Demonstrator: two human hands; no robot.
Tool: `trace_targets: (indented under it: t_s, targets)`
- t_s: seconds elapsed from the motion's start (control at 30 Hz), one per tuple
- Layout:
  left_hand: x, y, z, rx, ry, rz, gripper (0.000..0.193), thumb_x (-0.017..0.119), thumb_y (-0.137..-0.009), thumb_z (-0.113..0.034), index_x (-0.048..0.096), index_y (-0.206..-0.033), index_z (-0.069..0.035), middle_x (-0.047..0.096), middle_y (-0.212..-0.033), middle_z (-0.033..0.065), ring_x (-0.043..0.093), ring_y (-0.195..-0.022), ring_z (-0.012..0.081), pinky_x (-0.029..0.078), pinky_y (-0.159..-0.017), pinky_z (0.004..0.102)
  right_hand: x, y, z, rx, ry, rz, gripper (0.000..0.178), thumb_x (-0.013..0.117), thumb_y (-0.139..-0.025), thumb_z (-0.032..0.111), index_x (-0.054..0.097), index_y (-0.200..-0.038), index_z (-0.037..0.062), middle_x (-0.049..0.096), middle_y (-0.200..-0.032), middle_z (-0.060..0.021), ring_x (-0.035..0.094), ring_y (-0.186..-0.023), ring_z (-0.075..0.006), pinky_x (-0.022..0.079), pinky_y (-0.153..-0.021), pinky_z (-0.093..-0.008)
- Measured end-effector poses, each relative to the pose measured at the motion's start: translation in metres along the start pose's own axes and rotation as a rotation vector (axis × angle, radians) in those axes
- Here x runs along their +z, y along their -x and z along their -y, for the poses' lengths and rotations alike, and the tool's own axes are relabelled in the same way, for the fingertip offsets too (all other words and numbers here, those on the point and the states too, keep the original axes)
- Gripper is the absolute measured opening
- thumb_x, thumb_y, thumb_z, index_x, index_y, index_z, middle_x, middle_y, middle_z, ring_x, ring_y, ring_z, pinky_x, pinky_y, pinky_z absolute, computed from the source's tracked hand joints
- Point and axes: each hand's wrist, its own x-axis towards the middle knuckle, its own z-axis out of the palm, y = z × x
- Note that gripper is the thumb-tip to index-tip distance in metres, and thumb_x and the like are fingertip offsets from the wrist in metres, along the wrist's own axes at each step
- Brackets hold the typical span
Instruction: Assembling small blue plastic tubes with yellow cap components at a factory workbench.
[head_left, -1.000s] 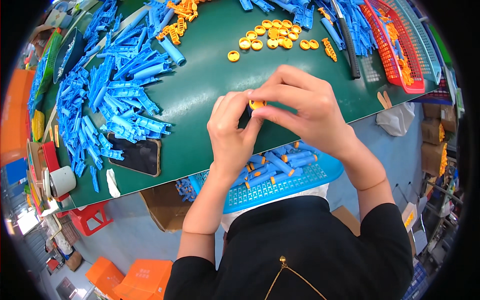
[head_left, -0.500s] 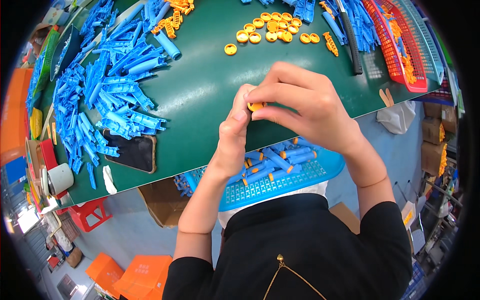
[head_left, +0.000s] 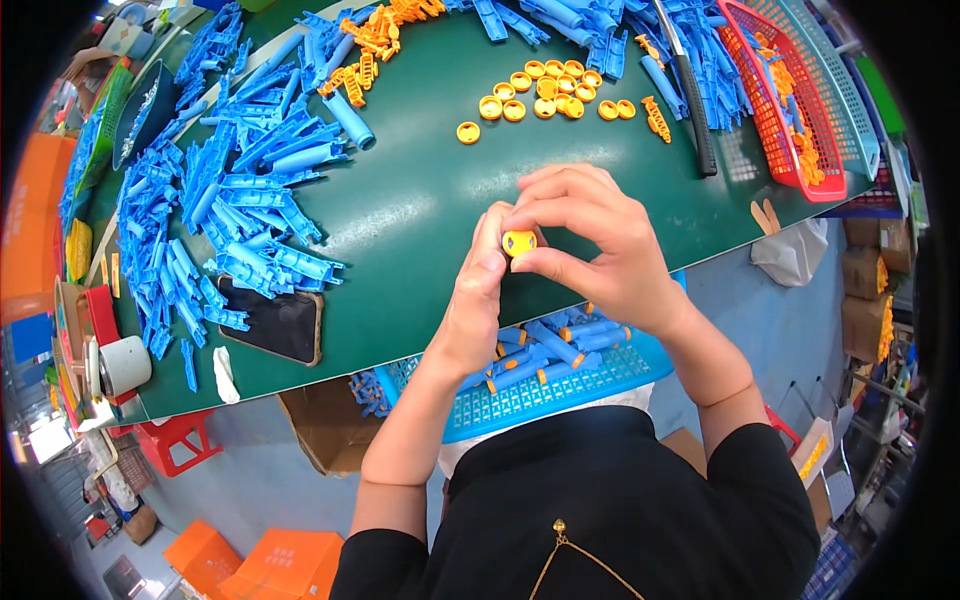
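My right hand [head_left: 598,232] pinches a round yellow cap [head_left: 519,243] between thumb and fingertips. Against the cap's other side rests my left hand [head_left: 478,297], its fingers closed; whatever lies inside them is hidden. Both hands are together above the near part of the green table [head_left: 400,235]. Beyond them lie several loose yellow caps [head_left: 545,88]. Close below, a light-blue basket [head_left: 560,398] holds several blue tubes [head_left: 520,372] with orange-yellow ends.
A large heap of blue plastic half-shells [head_left: 250,200] covers the table's left side, by a dark phone [head_left: 275,322]. Orange clip-like parts [head_left: 385,30] lie at the back. On the right are a black-handled tool [head_left: 697,125] and a red basket [head_left: 765,100].
My two hands are a little lower in the picture, still together. The cap's face now shows more fully between the fingers. The whole table view has shifted slightly downward.
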Motion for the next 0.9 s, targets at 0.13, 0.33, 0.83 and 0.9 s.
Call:
trace_targets:
  t_s: [0.13, 0.33, 0.83, 0.9]
  targets:
    - [0.004, 0.0, -0.006, -0.017, 0.035, -0.038, 0.051, 0.027, -0.09, -0.047, 0.042, -0.11, -0.002, 0.037, -0.102, 0.0061, 0.04, -0.101, 0.0164, 0.031, -0.094, 0.0305, -0.003, -0.004, 0.001, -0.087, 0.085, 0.014, 0.025, 0.077, -0.071, 0.015, 0.069, -0.093, 0.0061, 0.066, -0.093, -0.0061, 0.062, -0.101, -0.0284, 0.043, -0.088, -0.0391]
    - [0.006, 0.0, -0.005, -0.027, 0.07, -0.097, 0.043, 0.026, -0.1, -0.041, 0.044, -0.107, -0.004, 0.043, -0.101, 0.0053, 0.043, -0.097, 0.0138, 0.033, -0.09, 0.0272, 0.002, -0.004, 0.002, -0.098, 0.146, -0.023, 0.025, 0.077, -0.07, 0.016, 0.07, -0.092, 0.007, 0.065, -0.092, -0.0045, 0.06, -0.102, -0.0276, 0.043, -0.087, -0.0383]
    - [-0.015, -0.002, -0.008, -0.007, -0.139, 0.077, 0.048, 0.028, -0.104, -0.039, 0.053, -0.119, 0.0, 0.055, -0.114, 0.0088, 0.049, -0.111, 0.0158, 0.035, -0.099, 0.0296, -0.007, -0.003, 0.0, -0.123, 0.19, -0.055, 0.019, 0.079, -0.07, 0.012, 0.07, -0.085, 0.0057, 0.066, -0.092, -0.0039, 0.052, -0.113, -0.0293, 0.044, -0.09, -0.0375]
    - [-0.043, -0.005, -0.022, 0.212, -0.56, 0.043, 0.045, 0.034, -0.103, -0.035, 0.053, -0.128, -0.002, 0.052, -0.129, 0.0153, 0.044, -0.126, 0.0272, 0.03, -0.107, 0.0378, -0.02, 0.001, 0.007, 0.033, -0.022, 0.135, 0.02, 0.078, -0.071, 0.011, 0.07, -0.087, 0.0035, 0.066, -0.093, -0.0063, 0.057, -0.108, -0.0262, 0.046, -0.087, -0.0355]
